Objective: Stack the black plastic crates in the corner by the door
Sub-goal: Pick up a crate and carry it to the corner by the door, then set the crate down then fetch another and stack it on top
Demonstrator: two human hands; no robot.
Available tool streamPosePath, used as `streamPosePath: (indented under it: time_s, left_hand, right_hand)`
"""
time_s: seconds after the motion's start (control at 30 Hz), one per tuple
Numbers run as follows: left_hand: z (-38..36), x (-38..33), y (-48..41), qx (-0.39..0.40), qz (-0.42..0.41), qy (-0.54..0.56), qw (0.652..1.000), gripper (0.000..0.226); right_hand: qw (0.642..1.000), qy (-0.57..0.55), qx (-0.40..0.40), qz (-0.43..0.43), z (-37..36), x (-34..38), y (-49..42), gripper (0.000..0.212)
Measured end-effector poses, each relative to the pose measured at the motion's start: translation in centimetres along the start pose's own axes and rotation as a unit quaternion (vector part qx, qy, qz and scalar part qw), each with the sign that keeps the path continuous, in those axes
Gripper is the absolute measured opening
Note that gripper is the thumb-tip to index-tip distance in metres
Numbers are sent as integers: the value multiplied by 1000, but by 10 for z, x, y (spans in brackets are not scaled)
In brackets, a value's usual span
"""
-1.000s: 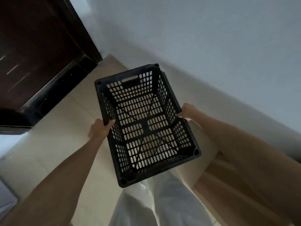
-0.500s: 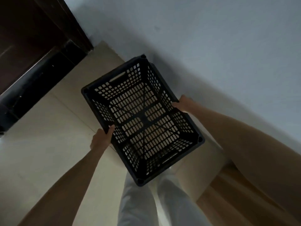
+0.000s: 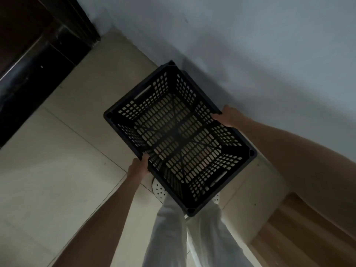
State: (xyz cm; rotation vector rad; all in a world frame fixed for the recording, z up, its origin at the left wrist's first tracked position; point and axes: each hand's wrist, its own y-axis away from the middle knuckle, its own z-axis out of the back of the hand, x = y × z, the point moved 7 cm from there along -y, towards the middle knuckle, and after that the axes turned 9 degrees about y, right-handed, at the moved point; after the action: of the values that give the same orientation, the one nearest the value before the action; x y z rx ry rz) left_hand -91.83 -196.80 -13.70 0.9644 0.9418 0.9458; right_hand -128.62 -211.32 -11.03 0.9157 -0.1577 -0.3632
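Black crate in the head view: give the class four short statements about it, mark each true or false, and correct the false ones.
1. The left hand and the right hand each grip a long side of the crate. True.
2. The crate holds bottles. False: it is empty, and the pale floor shows through its holes.
3. The crate rests on another crate. False: no second crate is in view.
4. A dark door lies to the upper left of the crate. True.

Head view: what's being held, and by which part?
The black plastic crate, by its two long rims: left hand on one, right hand on the opposite.
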Motion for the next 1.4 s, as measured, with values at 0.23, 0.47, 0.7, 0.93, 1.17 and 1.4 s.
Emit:
streamPosePath:
  time_s: [0.23,0.47,0.7,0.93,1.17,1.4]
  left_hand:
    - [-36,7,-21,78,21,14,997,47]
    - [-47,13,-20,105,51,-14,993,44]
    - [-19,-38,1,106,-42,-211,971,51]
    - [33,-103,101,-61,-259,-312,912,35]
    - [87,-97,244,-155,-352,-324,864,40]
    - [143,-54,361,-259,-347,-300,850,42]
  right_hand:
    - [999,-26,-22,-32,-11,-9,-30,78]
    - [999,-7,-11,-40,-15,-4,-36,73]
    - [998,28,-14,51,8,43,6,59]
    - [971,112,-63,201,38,105,121,53]
    - [946,144,-95,276,76,135,271,53]
    - [898,195,-168,357,91,163,399,54]
